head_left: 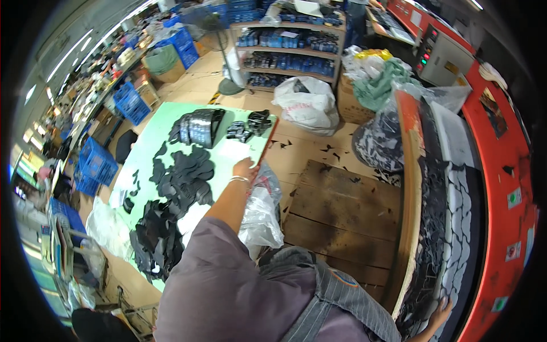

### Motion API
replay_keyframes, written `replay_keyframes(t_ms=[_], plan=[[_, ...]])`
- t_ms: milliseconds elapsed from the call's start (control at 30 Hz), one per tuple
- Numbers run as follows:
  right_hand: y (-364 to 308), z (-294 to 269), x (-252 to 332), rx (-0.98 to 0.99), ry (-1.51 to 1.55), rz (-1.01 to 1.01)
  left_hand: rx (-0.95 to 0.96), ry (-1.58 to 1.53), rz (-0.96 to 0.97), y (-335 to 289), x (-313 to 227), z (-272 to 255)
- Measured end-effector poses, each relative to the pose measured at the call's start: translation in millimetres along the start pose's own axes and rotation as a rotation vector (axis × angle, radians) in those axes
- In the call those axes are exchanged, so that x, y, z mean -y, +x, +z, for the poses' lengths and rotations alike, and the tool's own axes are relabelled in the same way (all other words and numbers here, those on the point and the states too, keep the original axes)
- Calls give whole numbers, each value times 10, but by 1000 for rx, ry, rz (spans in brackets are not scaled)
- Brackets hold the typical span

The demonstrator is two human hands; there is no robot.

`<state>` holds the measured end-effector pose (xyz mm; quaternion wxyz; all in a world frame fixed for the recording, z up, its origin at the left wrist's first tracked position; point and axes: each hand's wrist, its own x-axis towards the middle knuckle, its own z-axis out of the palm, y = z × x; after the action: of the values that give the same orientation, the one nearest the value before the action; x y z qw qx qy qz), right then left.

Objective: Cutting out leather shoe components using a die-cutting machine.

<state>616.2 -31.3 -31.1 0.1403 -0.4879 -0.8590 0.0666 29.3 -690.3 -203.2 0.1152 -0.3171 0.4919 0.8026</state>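
Observation:
My left hand (244,169), with a white band at the wrist, is at the right side of the pale green table. Its fingers are bent together at the near edge of a bright white sheet (234,150). Beyond the sheet lie a stack of curved black pieces (200,127) and small dark bundles (239,131). Loose black cut pieces (185,174) are heaped to the left of my arm. At the far lower right, my right hand (440,313) rests with fingers apart on a grey sheet (457,228) with rows of curved cut outlines, on the red machine's bed.
A wooden beam (411,211) runs along the machine (501,188). Between table and machine is a wooden platform (342,222). White sacks (307,105) and plastic bags (262,219) stand around. Behind are shelves (290,54) of dark-blue stacked parts; blue crates (96,159) are at left.

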Motion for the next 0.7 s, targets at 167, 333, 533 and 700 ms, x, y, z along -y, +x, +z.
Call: replay_keyframes(t_ms=[167,333,533,700], plan=[[-1036,-323,-1372,-88,-519,564,396,510,-40,-402,667,2444],[-1519,38,-1029,-118,-476,659,913,863,613,-824,1055,3979],[-1203,186,-424,-436,-466,696,1532,1160,1165,-1807,1941,5997],[-1054,224,-246,-234,-336,918,1510,1604,1571,-2161,2515,6382]])
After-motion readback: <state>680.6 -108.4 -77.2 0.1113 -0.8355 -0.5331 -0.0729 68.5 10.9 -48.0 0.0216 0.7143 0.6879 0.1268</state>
